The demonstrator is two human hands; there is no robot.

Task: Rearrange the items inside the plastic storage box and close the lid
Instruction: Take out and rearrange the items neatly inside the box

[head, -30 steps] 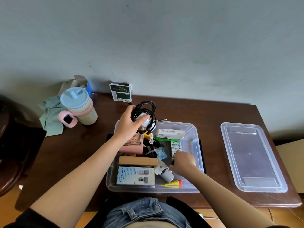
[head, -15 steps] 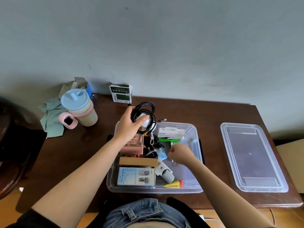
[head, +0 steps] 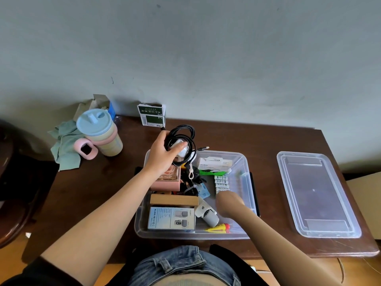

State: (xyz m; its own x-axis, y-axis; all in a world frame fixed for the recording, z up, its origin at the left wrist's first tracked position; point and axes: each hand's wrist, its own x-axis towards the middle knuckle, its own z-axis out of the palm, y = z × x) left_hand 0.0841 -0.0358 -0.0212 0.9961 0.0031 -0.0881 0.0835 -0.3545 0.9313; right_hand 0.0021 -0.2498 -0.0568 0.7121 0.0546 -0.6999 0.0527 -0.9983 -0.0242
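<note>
Rearranging underway. Left hand (head: 162,155) grips coiled cable with adapter (head: 182,146) above storage box (head: 243,162) far-left corner. Right hand (head: 228,203) blurred inside box, grip unclear. Lid (head: 317,195) off, at table's right edge; closing remains.

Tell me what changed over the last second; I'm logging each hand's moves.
The right hand moved from the near side of the storage box up toward its middle, then back again, now blurred beside the battery pack. The left hand kept holding the coiled black cable above the box's far left corner. The lid stayed put.
</note>
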